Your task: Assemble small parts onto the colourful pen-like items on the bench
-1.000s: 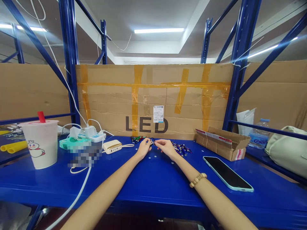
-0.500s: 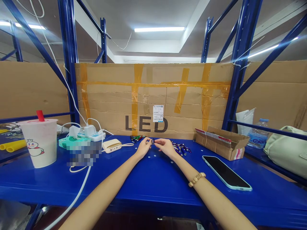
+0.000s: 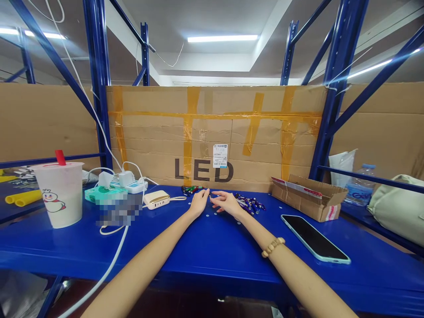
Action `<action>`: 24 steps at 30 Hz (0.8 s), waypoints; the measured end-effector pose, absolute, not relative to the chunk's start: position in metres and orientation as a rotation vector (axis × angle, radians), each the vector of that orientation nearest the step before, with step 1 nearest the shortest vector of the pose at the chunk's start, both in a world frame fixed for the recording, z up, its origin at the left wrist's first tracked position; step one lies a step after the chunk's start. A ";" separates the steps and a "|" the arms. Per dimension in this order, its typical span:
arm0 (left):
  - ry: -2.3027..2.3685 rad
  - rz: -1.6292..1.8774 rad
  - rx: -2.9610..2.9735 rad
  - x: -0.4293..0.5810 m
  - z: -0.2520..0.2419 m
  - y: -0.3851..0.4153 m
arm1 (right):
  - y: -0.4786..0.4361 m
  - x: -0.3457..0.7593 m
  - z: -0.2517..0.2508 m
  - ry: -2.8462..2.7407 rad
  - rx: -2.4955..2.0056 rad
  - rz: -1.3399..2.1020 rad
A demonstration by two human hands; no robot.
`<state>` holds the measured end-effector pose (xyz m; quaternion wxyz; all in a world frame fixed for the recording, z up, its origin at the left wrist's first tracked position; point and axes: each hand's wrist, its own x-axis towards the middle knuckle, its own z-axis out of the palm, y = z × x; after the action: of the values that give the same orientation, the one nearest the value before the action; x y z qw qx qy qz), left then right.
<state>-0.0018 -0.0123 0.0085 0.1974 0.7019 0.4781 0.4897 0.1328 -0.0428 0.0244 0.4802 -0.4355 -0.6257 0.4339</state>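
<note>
Both my hands rest far out on the blue shelf top [image 3: 212, 247], near the cardboard wall. My left hand [image 3: 199, 202] and my right hand [image 3: 225, 202] meet with pinched fingers around a tiny dark ring-like part [image 3: 210, 194]; it is too small to name. A pile of small blue and purple pieces [image 3: 249, 204] lies just right of my right hand. A smaller heap of green and red pieces [image 3: 191, 190] sits behind my left hand. A bead bracelet [image 3: 273, 247] circles my right wrist.
A smartphone [image 3: 314, 239] lies face up at the right, beside an open cardboard box [image 3: 306, 197]. A power bank [image 3: 156, 199], a power strip [image 3: 127, 186] with white cables and a lidded drink cup [image 3: 60, 193] stand at the left. A water bottle [image 3: 359, 191] and a bag [image 3: 397, 206] sit far right.
My hands have lowered slightly toward the shelf, still pinched together on the small part. The head view has shifted a little; nothing else moved.
</note>
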 end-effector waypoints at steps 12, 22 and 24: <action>1.295 1.439 1.885 0.001 0.007 -0.011 | -0.036 0.138 0.022 -1.446 -1.054 0.861; 1.225 1.400 1.859 0.000 0.005 -0.010 | -0.035 0.136 0.021 -1.537 -1.035 0.881; 1.206 1.401 1.848 0.000 0.005 -0.008 | -0.034 0.136 0.020 -1.632 -1.025 0.791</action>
<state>0.0000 -0.0083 0.0047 0.2608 0.6825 0.4456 0.5174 0.1363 -0.0339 0.0201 0.5047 -0.4248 -0.6764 0.3276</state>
